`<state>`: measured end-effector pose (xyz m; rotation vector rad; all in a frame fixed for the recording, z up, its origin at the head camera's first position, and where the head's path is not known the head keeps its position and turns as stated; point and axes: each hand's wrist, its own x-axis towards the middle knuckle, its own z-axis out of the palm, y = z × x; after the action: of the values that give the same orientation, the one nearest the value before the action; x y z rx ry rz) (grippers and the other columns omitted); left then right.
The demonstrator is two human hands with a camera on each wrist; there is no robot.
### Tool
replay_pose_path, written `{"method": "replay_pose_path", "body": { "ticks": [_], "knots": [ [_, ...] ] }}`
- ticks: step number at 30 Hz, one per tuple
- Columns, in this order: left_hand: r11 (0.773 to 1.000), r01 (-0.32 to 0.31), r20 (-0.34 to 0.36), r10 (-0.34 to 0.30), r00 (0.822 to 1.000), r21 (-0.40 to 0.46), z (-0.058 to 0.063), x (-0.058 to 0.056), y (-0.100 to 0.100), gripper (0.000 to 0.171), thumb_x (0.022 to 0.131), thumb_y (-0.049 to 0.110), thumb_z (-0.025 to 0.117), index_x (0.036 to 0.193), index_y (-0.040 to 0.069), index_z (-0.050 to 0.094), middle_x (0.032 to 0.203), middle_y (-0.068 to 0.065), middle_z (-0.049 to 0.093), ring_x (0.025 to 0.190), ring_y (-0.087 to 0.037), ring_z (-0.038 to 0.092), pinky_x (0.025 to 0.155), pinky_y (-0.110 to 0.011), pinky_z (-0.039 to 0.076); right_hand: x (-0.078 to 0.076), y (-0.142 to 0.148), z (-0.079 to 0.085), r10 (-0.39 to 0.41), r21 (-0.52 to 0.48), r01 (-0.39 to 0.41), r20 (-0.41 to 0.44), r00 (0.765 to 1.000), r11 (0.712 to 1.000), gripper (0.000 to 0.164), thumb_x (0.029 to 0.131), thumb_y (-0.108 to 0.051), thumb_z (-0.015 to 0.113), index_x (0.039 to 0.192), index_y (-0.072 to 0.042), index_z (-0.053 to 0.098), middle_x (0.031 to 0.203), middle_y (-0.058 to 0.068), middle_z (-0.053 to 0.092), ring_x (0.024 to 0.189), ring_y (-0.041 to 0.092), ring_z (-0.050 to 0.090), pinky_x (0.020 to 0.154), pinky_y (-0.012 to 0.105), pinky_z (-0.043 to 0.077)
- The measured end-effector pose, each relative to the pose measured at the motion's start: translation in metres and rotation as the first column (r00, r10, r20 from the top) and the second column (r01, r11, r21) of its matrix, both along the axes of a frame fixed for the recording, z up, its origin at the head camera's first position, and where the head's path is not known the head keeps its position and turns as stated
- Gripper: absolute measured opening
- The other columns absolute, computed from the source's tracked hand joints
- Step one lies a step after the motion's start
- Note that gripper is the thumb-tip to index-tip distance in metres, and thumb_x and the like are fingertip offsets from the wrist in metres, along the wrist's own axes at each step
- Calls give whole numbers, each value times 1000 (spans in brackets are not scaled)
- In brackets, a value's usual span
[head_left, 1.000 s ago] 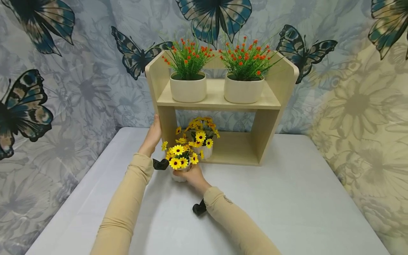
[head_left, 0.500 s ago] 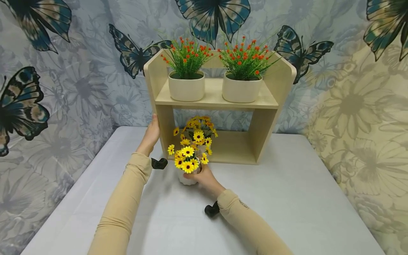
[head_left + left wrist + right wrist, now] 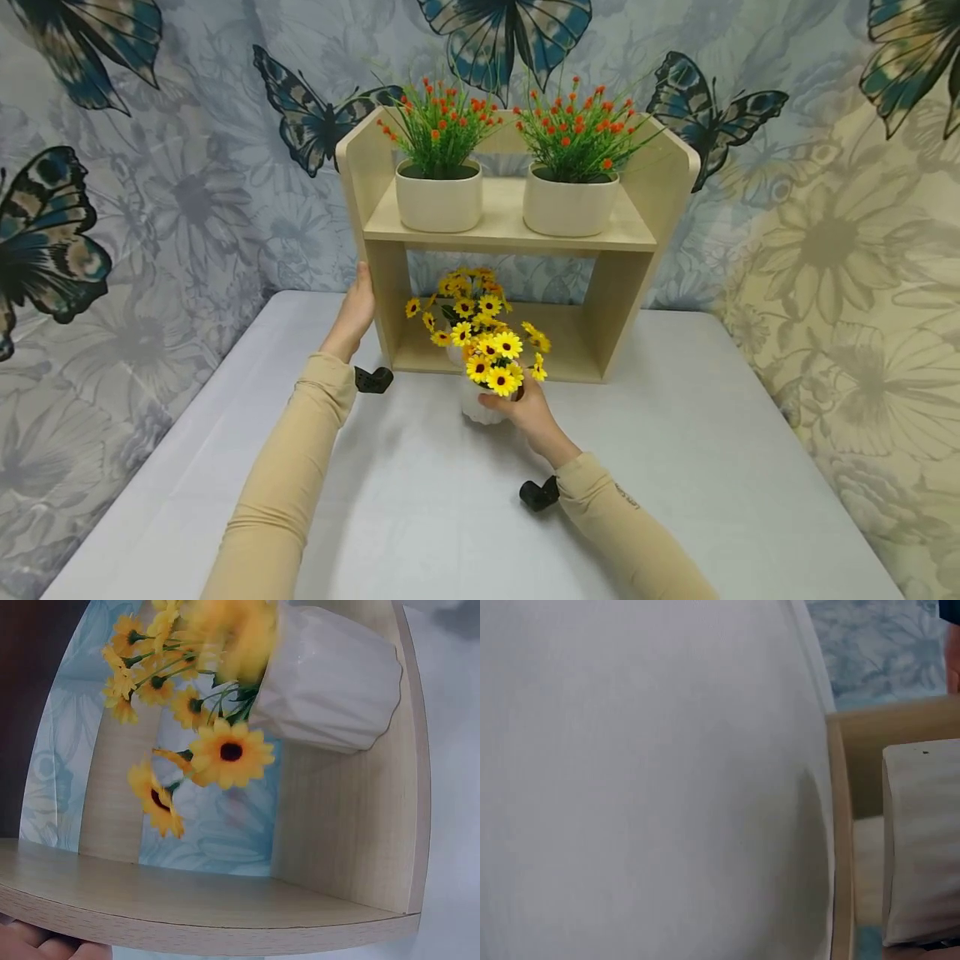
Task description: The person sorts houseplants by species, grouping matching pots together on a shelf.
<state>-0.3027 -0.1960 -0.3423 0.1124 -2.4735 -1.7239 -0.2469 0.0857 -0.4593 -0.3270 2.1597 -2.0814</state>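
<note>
My right hand (image 3: pixel 536 417) grips a white pot (image 3: pixel 478 407) of yellow daisy-like flowers (image 3: pixel 501 360), in front of the wooden shelf (image 3: pixel 626 308). In the right wrist view this ridged pot (image 3: pixel 924 840) shows large at the right edge. My left hand (image 3: pixel 354 317) rests against the outer side of the shelf's left panel; its fingers (image 3: pixel 56 949) show just past the panel in the left wrist view. Another white pot (image 3: pixel 330 682) with yellow flowers stands in the lower compartment, partly hidden in the head view behind the held flowers.
Two cream oval pots, a left one (image 3: pixel 439 200) and a right one (image 3: pixel 572 204), hold grassy plants with red flowers on the upper shelf. Under everything lies a white-covered table (image 3: pixel 720 467). Butterfly-patterned fabric (image 3: pixel 825 250) hangs behind it.
The right hand has carried its flower pot to the right along the shelf's front. My left hand keeps its place at the left panel.
</note>
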Motion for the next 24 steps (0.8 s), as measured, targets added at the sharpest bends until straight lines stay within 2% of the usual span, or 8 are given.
{"method": "replay_pose_path", "body": {
  "ticks": [7,13,19,24],
  "knots": [
    [1000,0,9,0,1000,16,0,-1,-1,79,92,63,6,150,9,6,153,-14,7,137,-29,4,109,-44,5,-18,19,6,-132,48,132,1,991,990,77,76,-23,79,137,-8,34,134,9,42,124,24,38,102,42,31],
    [1000,-2,26,2,1000,4,-1,-1,-1,83,90,64,4,149,6,7,152,-16,7,137,-32,5,109,-47,5,-38,35,11,-236,57,234,32,971,970,92,77,-23,78,143,5,20,142,19,31,130,29,30,104,39,28],
    [1000,27,11,-27,1000,12,0,-1,0,81,91,63,4,149,7,6,153,-14,6,137,-29,3,109,-45,5,-55,48,15,-309,97,307,5,951,947,88,76,-25,79,141,3,25,141,16,34,130,27,31,105,37,27],
    [1000,25,21,-25,999,10,-2,-2,-1,81,90,64,3,149,9,3,153,-13,4,138,-29,2,109,-45,3,-64,51,14,-334,112,329,25,942,938,98,76,-30,78,145,1,16,147,17,23,135,27,22,107,37,23]
  ]
}}
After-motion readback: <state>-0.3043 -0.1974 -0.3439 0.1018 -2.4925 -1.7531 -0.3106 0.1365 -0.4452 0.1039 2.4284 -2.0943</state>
